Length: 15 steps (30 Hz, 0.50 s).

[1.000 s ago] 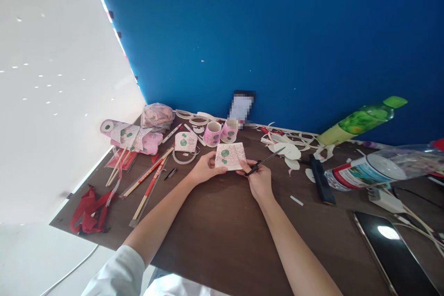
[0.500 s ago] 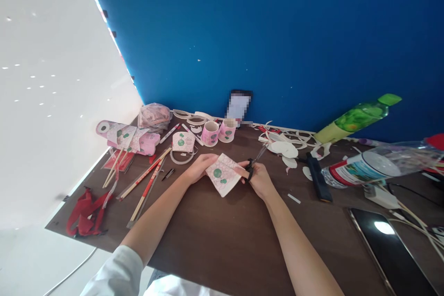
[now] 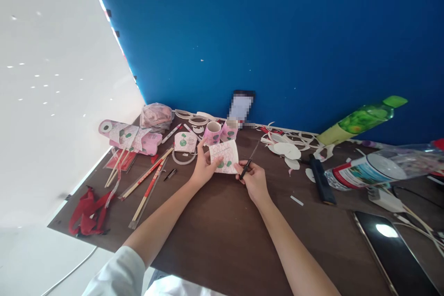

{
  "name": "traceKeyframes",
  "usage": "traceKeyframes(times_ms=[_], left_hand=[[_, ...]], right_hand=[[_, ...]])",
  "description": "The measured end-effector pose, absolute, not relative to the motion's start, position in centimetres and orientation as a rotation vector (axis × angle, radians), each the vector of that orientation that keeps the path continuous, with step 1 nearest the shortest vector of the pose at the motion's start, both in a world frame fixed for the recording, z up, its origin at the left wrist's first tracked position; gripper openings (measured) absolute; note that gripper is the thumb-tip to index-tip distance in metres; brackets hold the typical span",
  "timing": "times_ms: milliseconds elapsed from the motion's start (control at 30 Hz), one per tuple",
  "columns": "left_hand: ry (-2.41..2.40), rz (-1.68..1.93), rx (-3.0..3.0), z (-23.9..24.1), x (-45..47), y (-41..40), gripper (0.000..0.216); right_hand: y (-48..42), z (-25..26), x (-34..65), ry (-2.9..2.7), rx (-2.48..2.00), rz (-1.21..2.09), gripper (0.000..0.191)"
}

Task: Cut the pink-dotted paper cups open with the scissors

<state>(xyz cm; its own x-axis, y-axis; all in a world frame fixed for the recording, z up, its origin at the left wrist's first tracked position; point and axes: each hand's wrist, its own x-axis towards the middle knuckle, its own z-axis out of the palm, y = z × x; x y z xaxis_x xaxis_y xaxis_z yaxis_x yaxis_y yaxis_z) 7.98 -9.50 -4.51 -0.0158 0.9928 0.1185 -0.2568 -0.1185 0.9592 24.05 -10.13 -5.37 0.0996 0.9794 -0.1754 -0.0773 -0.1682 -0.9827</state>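
My left hand grips a flattened piece of paper cup, white with pink pattern and green dots, holding it up over the brown table. My right hand is closed round the black handles of small scissors, whose blades point up and away just right of the paper piece. The right fingertips touch the paper's lower right edge.
Behind the hands stand two pink paper cups and cut cup pieces. Chopsticks and red straps lie to the left. White paper scraps, a black tool, a plastic bottle, a green bottle and a phone lie to the right.
The paper piece turned and rose from a tilted position low over the table. The scissors swung from pointing right to pointing up beside it.
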Motion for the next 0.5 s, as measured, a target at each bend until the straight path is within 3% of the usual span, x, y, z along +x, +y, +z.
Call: traceKeyframes(times_ms=[133, 233, 367, 500], left_hand=[[1.018, 1.265, 1.358, -4.7, 7.6, -9.3, 0.038], [1.143, 1.312, 1.336, -4.8, 7.4, -9.0, 0.025], [1.259, 1.52, 1.084, -5.0, 7.5, -8.8, 0.026], [1.197, 1.627, 0.905, -5.2, 7.5, -8.7, 0.04]], right_hand=[[-9.9, -5.4, 24.6, -1.029, -1.318, 1.303, 0.049], [-9.8, -5.3, 24.6, -1.041, -1.244, 1.278, 0.051], [-10.3, -5.1, 24.5, -1.162, -1.218, 1.307, 0.052], [-11.0, -4.7, 24.4, -1.443, -1.198, 1.478, 0.056]])
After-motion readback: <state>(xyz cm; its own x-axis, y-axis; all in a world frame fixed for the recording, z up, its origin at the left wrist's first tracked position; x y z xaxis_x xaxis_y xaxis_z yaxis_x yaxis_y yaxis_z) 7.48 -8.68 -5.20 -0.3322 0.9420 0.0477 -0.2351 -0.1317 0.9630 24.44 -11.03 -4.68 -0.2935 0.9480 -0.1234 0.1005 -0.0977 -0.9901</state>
